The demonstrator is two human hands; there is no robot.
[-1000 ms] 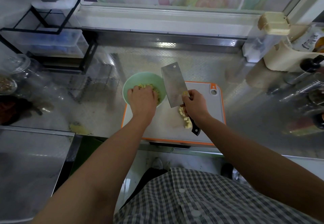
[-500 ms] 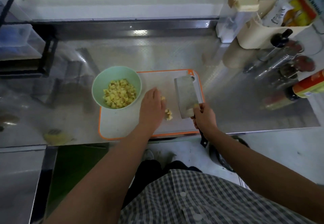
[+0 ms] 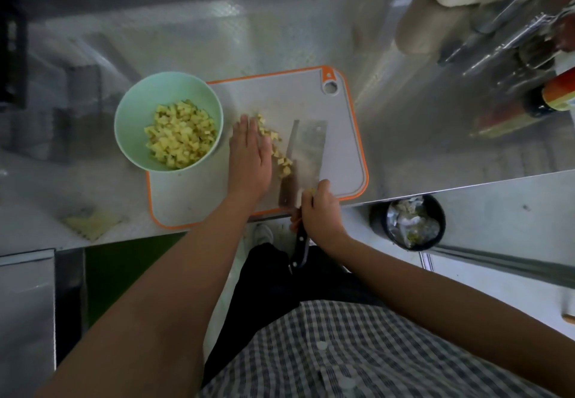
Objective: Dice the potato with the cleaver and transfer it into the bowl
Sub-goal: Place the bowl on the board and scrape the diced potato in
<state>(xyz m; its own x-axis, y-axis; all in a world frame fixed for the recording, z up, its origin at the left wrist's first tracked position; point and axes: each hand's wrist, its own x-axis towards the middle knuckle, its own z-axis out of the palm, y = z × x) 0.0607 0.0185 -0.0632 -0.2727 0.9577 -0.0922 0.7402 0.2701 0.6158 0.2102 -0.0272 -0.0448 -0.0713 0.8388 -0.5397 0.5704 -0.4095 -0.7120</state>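
We record the steel table (image 3: 404, 136) as the largest surface. Its near edge runs just under the cutting board (image 3: 311, 98), so in our judgement anything pushed toward the person drops to the floor, where a bin (image 3: 407, 223) stands at the right. Bottles (image 3: 553, 95) crowd the far right, and a peel scrap (image 3: 90, 223) lies near the left front edge.

The board is bare between the hands and its far side. The green bowl (image 3: 133, 111) overlaps the board's far left corner and holds most of the potato dice (image 3: 180, 136), heaped below the rim.

The cleaver (image 3: 306, 154) sits low over the board's right half, its broad face toward the camera. We cannot tell whether its edge touches the board. The right hand (image 3: 320, 210) is curled round the handle, close to the blade. The left hand (image 3: 249, 161) is flat, fingers straight and together, holding nothing, with its right side against the pieces.

The loose dice (image 3: 280, 151) lie in 1 narrow line between that hand and the blade.

We judge these pieces light, wet and likely slippery, so pinching them singly would be poor practice. The sound hold is to sweep them onto the blade face with the flat hand and carry them as 1 load. The route to the bowl is short and leftward over open board, but the load must rise over the rim. We flag pieces rolling off the blade as the main risk.
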